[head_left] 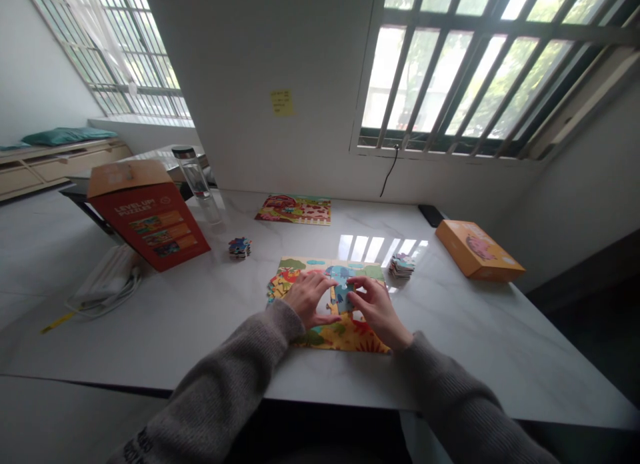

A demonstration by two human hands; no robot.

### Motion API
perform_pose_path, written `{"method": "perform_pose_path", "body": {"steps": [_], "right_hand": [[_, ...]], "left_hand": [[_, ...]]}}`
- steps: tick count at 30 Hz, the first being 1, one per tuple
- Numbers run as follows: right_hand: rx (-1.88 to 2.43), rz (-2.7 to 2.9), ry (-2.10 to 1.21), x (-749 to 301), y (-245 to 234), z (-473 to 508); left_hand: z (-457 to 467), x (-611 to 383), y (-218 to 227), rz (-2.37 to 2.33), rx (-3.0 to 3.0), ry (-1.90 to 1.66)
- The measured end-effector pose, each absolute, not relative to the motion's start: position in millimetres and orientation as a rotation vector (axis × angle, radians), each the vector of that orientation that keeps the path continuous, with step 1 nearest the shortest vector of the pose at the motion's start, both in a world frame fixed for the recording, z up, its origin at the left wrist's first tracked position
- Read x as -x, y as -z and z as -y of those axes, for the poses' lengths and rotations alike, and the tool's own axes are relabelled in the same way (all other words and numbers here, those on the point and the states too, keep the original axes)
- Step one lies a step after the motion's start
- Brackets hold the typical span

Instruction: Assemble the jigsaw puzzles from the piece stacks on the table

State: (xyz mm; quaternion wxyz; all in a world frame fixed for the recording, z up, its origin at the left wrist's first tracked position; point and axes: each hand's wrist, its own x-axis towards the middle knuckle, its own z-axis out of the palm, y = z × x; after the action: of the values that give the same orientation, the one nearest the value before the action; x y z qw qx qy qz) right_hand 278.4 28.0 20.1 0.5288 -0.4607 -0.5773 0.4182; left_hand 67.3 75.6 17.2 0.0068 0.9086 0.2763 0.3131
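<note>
A colourful jigsaw puzzle (345, 341), partly assembled with a gap in its middle, lies on the white marble-look table (235, 364) in front of me. My right hand (377, 307) pinches a blue puzzle piece (343, 297) between thumb and fingers over the middle of the puzzle. My left hand (310, 296) rests on the puzzle's left part, thumb and fingers spread apart around the gap. Loose yellow pieces (277, 287) lie beside it at the puzzle's left edge, partly hidden by that hand.
Stacks of puzzle pieces stand at left (240, 248) and right (402, 266). A finished farm puzzle (300, 209) lies by the wall. Around the table are a red puzzle box (150, 217), a glass bottle (193, 174), a white power strip (107, 274), an orange box (479, 249) and a black phone (430, 215).
</note>
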Motion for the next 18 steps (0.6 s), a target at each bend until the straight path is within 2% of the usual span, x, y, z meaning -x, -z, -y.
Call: {"method": "perform_pose_path", "body": {"steps": [6, 12, 18], "right_hand": [[1.099, 1.485, -0.993, -286, -27, -27], [1.038, 2.045, -0.513, -306, -43, -21], [1.005, 2.199, -0.411, -306, -37, -21]], "left_hand": [[-72, -66, -22, -0.919, -2.803, -0.918], [-73, -63, -24, -0.987, -2.732, -0.894], [-76, -65, -17, -0.969, -2.694, -0.856]]}}
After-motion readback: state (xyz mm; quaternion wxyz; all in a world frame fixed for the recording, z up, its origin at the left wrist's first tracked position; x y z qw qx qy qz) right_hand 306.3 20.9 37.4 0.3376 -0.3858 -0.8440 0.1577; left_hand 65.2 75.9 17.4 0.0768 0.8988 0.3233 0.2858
